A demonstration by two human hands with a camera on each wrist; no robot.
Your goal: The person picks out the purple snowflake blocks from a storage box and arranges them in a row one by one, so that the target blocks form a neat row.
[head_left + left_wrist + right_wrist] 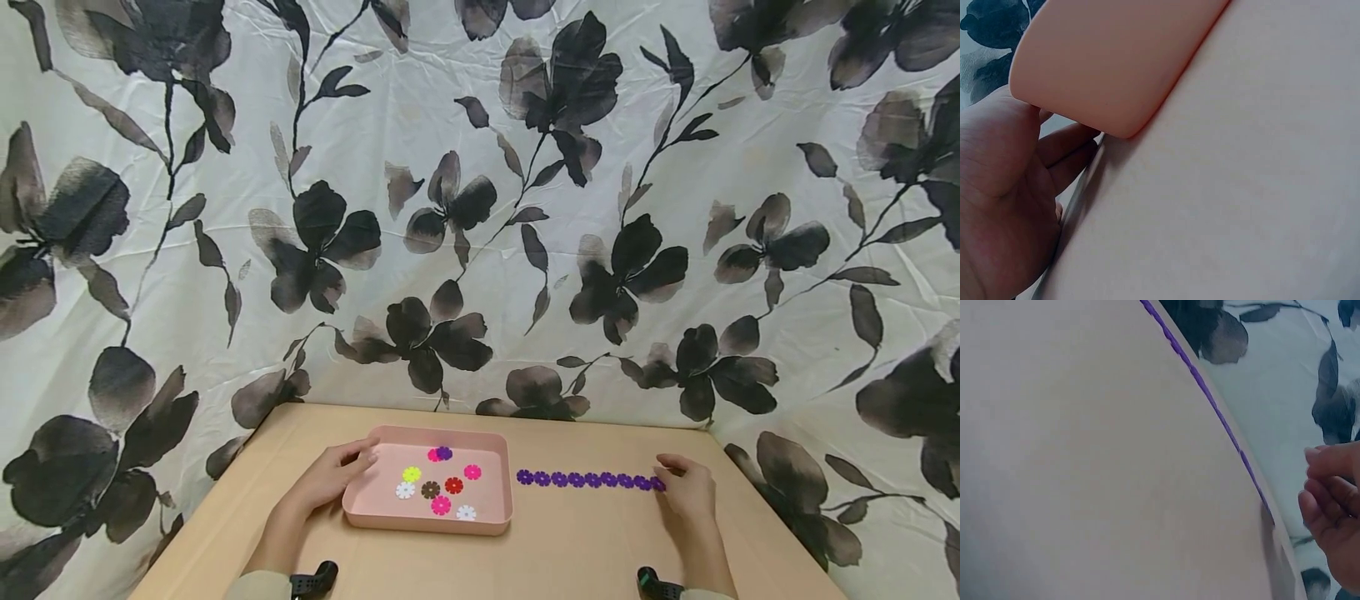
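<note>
A pink tray (356, 507) sits on the wooden table and holds several flower-shaped discs (441, 504) in pink, yellow, white, red, brown and purple. My left hand (330, 479) holds the tray's left rim, thumb on top and fingers against the outer wall; the left wrist view shows the tray's corner (1110, 69) against that hand (1004, 187). To the right of the tray lies a row of joined purple discs (585, 480), a thin purple line (1210, 403) in the right wrist view. My right hand (686, 487) rests at its right end with fingers (1325, 487) loosely curled, nothing seen between them.
The wooden table (570, 550) is backed and flanked by a white cloth with dark flowers (480, 208). Its far edge runs close behind the purple row. Bare tabletop lies in front of the tray and between the hands.
</note>
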